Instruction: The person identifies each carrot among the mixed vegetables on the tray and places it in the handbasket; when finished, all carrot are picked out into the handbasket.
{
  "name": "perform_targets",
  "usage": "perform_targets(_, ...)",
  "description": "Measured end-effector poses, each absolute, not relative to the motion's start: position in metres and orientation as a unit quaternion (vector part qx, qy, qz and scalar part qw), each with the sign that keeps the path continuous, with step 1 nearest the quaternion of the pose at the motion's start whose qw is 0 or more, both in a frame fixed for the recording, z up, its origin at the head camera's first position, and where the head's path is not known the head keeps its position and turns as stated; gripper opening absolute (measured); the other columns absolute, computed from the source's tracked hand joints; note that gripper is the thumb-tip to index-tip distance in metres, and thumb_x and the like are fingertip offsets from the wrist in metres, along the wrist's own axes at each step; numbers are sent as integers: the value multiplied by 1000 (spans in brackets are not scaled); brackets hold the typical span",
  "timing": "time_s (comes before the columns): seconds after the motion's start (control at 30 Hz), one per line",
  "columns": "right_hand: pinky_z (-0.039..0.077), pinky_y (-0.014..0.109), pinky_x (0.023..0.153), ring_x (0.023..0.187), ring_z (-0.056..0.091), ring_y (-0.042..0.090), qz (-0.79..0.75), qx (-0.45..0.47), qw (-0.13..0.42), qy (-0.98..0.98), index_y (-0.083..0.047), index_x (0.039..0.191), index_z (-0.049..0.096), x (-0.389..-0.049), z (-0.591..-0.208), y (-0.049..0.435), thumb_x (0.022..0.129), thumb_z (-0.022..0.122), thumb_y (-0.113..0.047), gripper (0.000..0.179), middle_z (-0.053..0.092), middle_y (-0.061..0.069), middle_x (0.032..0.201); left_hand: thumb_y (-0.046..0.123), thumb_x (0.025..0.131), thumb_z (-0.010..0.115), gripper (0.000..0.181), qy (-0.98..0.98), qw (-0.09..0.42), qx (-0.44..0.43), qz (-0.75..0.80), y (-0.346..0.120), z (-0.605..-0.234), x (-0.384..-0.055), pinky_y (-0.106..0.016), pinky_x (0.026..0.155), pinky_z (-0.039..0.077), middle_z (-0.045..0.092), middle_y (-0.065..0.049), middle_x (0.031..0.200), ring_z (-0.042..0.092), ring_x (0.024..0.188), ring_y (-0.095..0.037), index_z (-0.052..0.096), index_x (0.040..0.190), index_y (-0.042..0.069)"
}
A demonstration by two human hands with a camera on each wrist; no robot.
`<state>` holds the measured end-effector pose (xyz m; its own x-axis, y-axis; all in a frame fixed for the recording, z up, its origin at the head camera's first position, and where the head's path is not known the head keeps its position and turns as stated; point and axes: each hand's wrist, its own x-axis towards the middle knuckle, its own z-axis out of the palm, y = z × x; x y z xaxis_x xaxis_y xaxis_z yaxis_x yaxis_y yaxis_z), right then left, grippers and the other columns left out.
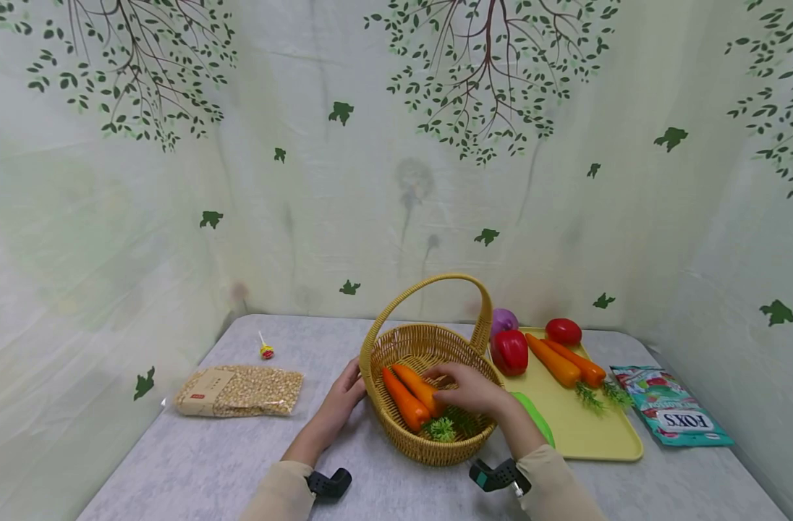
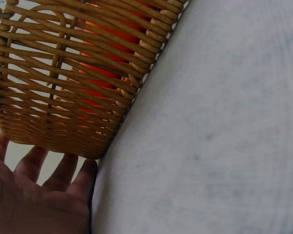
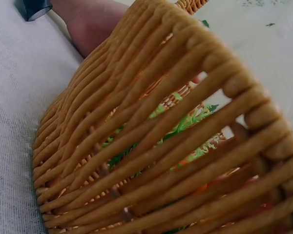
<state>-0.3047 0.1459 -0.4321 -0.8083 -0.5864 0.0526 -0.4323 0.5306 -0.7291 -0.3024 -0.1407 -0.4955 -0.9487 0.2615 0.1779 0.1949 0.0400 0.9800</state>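
A wicker basket [image 1: 429, 454] with a tall arched handle stands on the table. Two toy carrots with green tops lie in it: a redder orange carrot [image 1: 404, 399] on the left and a lighter carrot [image 1: 414, 385] beside it. My right hand [image 1: 467, 389] reaches over the rim and grips the lighter carrot, thumb near its thick end. Some of those fingers are hidden. Against the basket's outer left side rests my left hand [image 1: 341, 402]; in the left wrist view, its extended fingers [image 2: 63, 171] touch the weave. Through the slats, the right wrist view shows green carrot tops [image 3: 185, 122].
Right of the basket, a yellow tray [image 1: 605, 441] bears two more carrots [image 1: 556, 362], a red pepper [image 1: 510, 353] and a red tomato-like piece [image 1: 563, 331]. A purple onion [image 1: 503, 320] sits behind. A FOX'S bag [image 1: 673, 407] lies far right, a kernel bag [image 1: 240, 391] and lollipop [image 1: 266, 352] left.
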Motion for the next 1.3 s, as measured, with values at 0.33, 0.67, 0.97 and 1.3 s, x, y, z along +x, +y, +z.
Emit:
perform_targets(0.33,57,45,94,113,67,26,-380,-292,40,877,-8,129,64,-302,-433,148,98,62,-19,32,68,11,127,22,105,48,51,723,25,148,674,-139,-496,-301,-56,121,29,32,-2,163,29,152,-27,36,154,25)
perform_targets(0.67,59,25,81,93,70,19,-409,-292,-97,859,-15,119,69,-290,-427,147,98,61,-12,22,74,5,107,23,105,48,51,723,28,147,675,-139,-495,-301,-56,121,29,32,-2,164,30,151,-27,36,155,26)
perform_targets(0.97,58,20,65,74,68,17,-483,-284,-265,785,-7,111,71,-283,-428,162,92,62,3,23,74,3,90,24,105,50,51,719,32,145,679,-139,-495,-302,-56,122,29,31,0,163,29,152,-27,36,154,27)
perform_targets(1.3,54,15,72,86,66,14,-492,-150,-299,804,-10,115,69,-281,-420,199,97,58,-1,23,74,6,99,25,104,50,51,726,28,132,674,-141,-496,-302,-57,121,30,34,0,162,30,151,-26,38,153,28)
